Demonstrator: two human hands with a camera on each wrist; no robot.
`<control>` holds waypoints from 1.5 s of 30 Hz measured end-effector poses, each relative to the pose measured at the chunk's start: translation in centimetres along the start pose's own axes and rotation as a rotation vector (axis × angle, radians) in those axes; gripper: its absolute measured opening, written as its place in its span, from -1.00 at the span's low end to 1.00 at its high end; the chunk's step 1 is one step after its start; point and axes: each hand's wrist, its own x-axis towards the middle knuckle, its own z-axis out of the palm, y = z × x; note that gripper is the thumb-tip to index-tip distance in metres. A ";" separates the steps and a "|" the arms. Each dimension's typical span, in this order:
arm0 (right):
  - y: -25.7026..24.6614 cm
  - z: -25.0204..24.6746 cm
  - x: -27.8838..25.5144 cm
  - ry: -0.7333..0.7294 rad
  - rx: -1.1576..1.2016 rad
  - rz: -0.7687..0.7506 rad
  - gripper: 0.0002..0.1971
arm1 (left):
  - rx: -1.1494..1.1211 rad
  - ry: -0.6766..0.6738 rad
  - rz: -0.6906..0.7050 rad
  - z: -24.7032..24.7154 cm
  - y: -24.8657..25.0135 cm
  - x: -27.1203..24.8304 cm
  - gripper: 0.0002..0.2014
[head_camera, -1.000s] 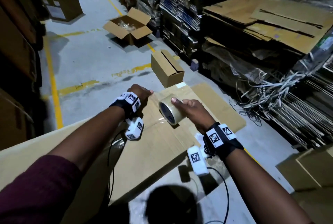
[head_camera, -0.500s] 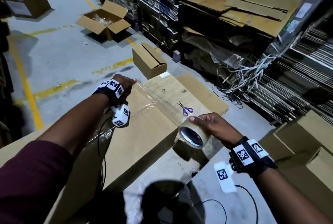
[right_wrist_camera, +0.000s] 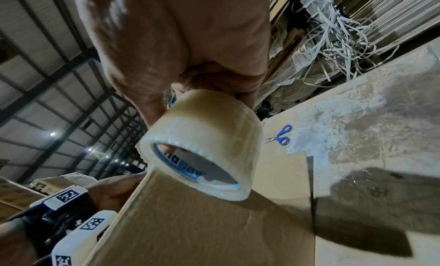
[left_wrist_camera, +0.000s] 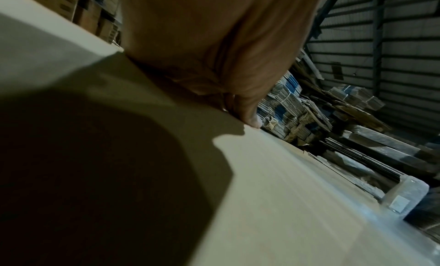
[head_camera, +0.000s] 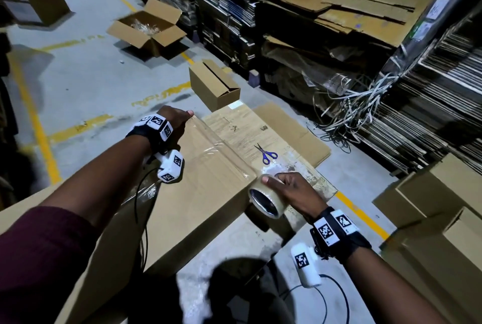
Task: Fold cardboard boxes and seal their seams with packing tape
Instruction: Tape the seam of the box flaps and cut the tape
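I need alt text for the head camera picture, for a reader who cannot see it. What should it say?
A person stretches clear tape across a large cardboard box: the left hand presses the tape's end at the far edge, and the right hand holds the tape roll at the near corner. Blue scissors lie on flat cardboard beyond, in a warehouse.

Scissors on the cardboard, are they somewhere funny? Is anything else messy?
The scissors lie loose on flat cardboard beyond the box. Messier: white straps spill in a tangle from the stacks on the right.
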 end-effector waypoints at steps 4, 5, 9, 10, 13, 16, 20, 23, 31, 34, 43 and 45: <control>0.6 0.3 0.4 -0.021 0.038 0.045 -0.20 | 0.044 -0.069 0.050 -0.1 -0.1 -1.1 -0.57; 0.6 0.5 0.4 -0.026 0.015 0.062 -0.22 | 0.093 -0.097 0.054 -0.1 0.1 -1.6 -0.60; 1.8 1.7 0.7 0.005 -0.028 0.113 -0.39 | 0.234 -0.187 0.047 -0.4 0.7 -3.1 -0.55; 2.1 1.9 0.8 0.020 -0.013 0.117 -0.38 | 0.257 -0.196 0.049 -0.5 0.7 -3.1 -0.26; 2.1 1.9 0.9 0.125 -0.094 0.113 -0.14 | 0.276 -0.215 0.041 -0.6 0.6 -2.9 0.46; 0.6 1.0 0.4 0.282 -0.162 0.002 -0.44 | 0.273 -0.206 0.044 -0.5 0.7 -2.7 0.42; -2.9 2.9 0.1 0.331 -0.198 -0.429 -0.78 | 0.238 -0.194 0.014 -0.5 0.0 -2.2 0.16; -4.4 6.0 2.4 0.266 -0.467 -0.526 -0.84 | 0.184 -0.189 0.030 -0.6 -0.3 -1.5 0.05; -8.3 6.8 8.3 0.063 -0.743 -0.259 -0.84 | -0.055 -0.163 0.041 -0.8 -1.6 -0.1 -0.51; -10.5 6.2 10.8 -0.054 -0.874 -0.247 -0.75 | -0.049 -0.141 0.067 -0.9 -1.6 0.1 -0.64; -14.8 9.2 19.4 -0.297 -1.156 -0.265 -0.76 | -0.039 -0.150 0.143 -0.7 -2.3 0.8 -0.78; -15.5 9.5 20.3 -0.384 -1.171 -0.246 -0.79 | -0.010 -0.191 0.146 -0.6 -1.8 1.0 -0.75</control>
